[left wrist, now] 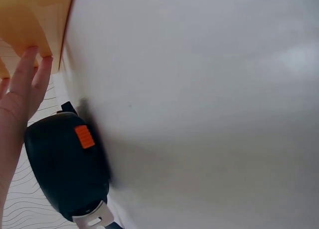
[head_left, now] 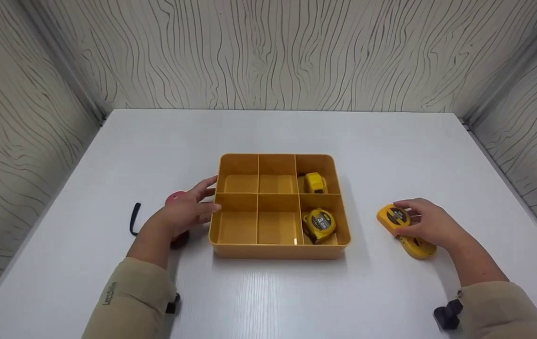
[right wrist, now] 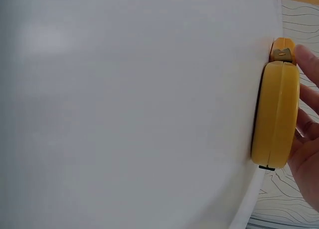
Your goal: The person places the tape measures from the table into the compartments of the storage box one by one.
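An orange-yellow box (head_left: 277, 252) with several compartments stands mid-table. Against its left wall rest the fingers of my left hand (head_left: 188, 212), mostly extended, with the thumb at the rim. Under that forearm lies a dark tape measure (left wrist: 65, 164) with an orange button, largely hidden in the head view. My right hand (head_left: 430, 223) holds a yellow tape measure (head_left: 393, 216) between thumb and fingers on the table at the right. Touching it nearer me is another yellow tape measure (head_left: 417, 247). Inside the box's right column sit two more, a back tape measure (head_left: 315, 182) and a front tape measure (head_left: 321, 224).
A pinkish-red round thing (head_left: 174, 197) shows partly behind the left hand. A black strap (head_left: 134, 219) lies to its left. Patterned panels (head_left: 268, 56) enclose the white table (head_left: 268, 134) at the back and sides.
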{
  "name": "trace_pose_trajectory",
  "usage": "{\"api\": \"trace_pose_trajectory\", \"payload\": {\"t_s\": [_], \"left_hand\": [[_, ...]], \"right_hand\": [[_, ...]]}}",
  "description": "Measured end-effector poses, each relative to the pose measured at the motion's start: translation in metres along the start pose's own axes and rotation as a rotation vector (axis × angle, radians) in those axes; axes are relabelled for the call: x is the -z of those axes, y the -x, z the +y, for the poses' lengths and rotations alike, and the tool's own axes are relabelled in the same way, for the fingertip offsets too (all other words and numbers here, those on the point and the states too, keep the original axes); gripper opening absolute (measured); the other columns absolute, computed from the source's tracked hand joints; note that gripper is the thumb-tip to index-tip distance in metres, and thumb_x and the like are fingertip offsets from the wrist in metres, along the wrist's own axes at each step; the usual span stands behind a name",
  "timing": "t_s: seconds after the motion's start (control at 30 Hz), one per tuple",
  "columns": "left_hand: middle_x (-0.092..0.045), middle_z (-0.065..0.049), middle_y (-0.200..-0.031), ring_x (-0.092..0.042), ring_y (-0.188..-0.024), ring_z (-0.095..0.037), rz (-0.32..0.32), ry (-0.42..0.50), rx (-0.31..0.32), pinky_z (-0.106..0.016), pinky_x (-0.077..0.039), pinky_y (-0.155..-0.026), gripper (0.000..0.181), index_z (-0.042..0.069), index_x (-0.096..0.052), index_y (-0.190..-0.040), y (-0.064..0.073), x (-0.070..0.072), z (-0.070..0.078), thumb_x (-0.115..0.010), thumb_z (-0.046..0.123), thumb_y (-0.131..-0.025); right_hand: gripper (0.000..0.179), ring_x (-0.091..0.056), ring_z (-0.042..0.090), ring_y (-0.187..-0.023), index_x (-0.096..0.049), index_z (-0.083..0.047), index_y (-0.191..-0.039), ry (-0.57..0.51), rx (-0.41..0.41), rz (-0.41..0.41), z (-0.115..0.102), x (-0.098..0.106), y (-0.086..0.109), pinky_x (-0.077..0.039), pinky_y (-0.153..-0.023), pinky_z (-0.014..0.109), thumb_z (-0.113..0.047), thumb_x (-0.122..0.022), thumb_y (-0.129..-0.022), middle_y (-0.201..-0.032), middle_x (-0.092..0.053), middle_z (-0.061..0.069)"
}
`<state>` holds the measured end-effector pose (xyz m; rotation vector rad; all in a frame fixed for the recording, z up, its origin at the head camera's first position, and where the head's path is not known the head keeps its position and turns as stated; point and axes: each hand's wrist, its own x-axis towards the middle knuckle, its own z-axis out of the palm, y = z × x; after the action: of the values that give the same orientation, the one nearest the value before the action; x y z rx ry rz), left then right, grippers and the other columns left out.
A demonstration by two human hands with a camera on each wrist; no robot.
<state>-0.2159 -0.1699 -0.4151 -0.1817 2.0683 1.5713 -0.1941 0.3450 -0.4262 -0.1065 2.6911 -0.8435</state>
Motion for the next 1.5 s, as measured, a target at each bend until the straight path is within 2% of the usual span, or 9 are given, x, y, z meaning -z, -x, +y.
{"api": "trace_pose_trajectory", "payload": {"t_s": [0.27, 0.43, 0.63, 0.8, 1.0, 1.17, 1.33, 1.5], "left_hand": [[-0.036, 0.013, -0.137, -0.045, -0.120, -0.014, -0.012, 0.014, -0.026, -0.039, -0.040, -0.098, 0.074, 0.055, -0.032, -0.131, -0.001, 0.001, -0.003, -0.074, 0.029, -0.075], [-0.036, 0.014, -0.137, -0.045, -0.120, -0.014, -0.005, 0.003, -0.009, -0.040, -0.040, -0.099, 0.076, 0.056, -0.031, -0.131, -0.001, 0.002, -0.003, -0.075, 0.032, -0.074], [-0.033, 0.011, -0.140, -0.043, -0.121, -0.016, -0.016, 0.015, -0.015, -0.039, -0.041, -0.097, 0.078, 0.054, -0.029, -0.133, -0.001, 0.002, -0.003, -0.075, 0.030, -0.075], [-0.032, 0.011, -0.141, -0.043, -0.122, -0.016, -0.019, 0.014, -0.014, -0.038, -0.042, -0.097, 0.077, 0.054, -0.030, -0.133, 0.000, 0.002, -0.002, -0.074, 0.030, -0.075], [-0.033, 0.012, -0.141, -0.042, -0.122, -0.015, -0.019, 0.003, -0.006, -0.039, -0.040, -0.098, 0.076, 0.055, -0.030, -0.132, 0.000, 0.001, -0.001, -0.074, 0.032, -0.075], [-0.032, 0.010, -0.141, -0.042, -0.123, -0.015, -0.032, 0.010, -0.026, -0.040, -0.040, -0.098, 0.076, 0.052, -0.029, -0.134, -0.001, 0.002, -0.002, -0.073, 0.031, -0.076], [-0.033, 0.012, -0.140, -0.042, -0.123, -0.015, -0.031, 0.001, -0.021, -0.040, -0.041, -0.098, 0.075, 0.053, -0.030, -0.134, -0.003, 0.002, -0.002, -0.073, 0.032, -0.076], [-0.034, 0.014, -0.139, -0.041, -0.123, -0.015, -0.020, 0.003, -0.009, -0.040, -0.040, -0.098, 0.075, 0.055, -0.031, -0.131, -0.003, 0.002, -0.002, -0.074, 0.033, -0.075]], "right_hand": [[0.083, -0.037, 0.046, -0.122, -0.036, -0.005, -0.138, -0.053, -0.012, -0.021, -0.002, -0.001, -0.005, -0.039, -0.094, 0.053, -0.040, -0.074, -0.073, -0.135, -0.033, 0.024], [0.086, -0.034, 0.045, -0.125, -0.030, -0.005, -0.141, -0.084, -0.053, -0.039, -0.003, -0.003, -0.008, -0.038, -0.095, 0.053, -0.039, -0.073, -0.074, -0.140, -0.029, 0.024], [0.080, -0.034, 0.045, -0.125, -0.028, -0.008, -0.143, -0.078, -0.047, -0.044, -0.005, -0.006, -0.014, -0.037, -0.096, 0.054, -0.033, -0.070, -0.079, -0.141, -0.027, 0.023], [0.077, -0.036, 0.044, -0.124, -0.030, -0.010, -0.142, -0.036, -0.025, -0.010, -0.007, -0.009, -0.019, -0.036, -0.097, 0.053, -0.031, -0.070, -0.080, -0.139, -0.029, 0.021], [0.079, -0.040, 0.041, -0.120, -0.033, -0.012, -0.141, -0.025, -0.039, 0.026, -0.007, -0.011, -0.023, -0.037, -0.096, 0.055, -0.034, -0.073, -0.077, -0.135, -0.033, 0.018], [0.081, -0.040, 0.040, -0.121, -0.033, -0.007, -0.139, -0.067, -0.053, 0.029, -0.006, -0.011, -0.023, -0.036, -0.097, 0.054, -0.036, -0.073, -0.075, -0.134, -0.036, 0.019], [0.083, -0.037, 0.040, -0.124, -0.030, -0.007, -0.139, -0.122, -0.066, 0.037, -0.009, -0.005, -0.021, -0.039, -0.096, 0.052, -0.039, -0.073, -0.076, -0.137, -0.033, 0.019], [0.078, -0.037, 0.040, -0.124, -0.031, -0.007, -0.139, -0.117, -0.017, 0.067, -0.018, 0.006, -0.020, -0.037, -0.097, 0.051, -0.034, -0.072, -0.078, -0.138, -0.033, 0.018]]}}
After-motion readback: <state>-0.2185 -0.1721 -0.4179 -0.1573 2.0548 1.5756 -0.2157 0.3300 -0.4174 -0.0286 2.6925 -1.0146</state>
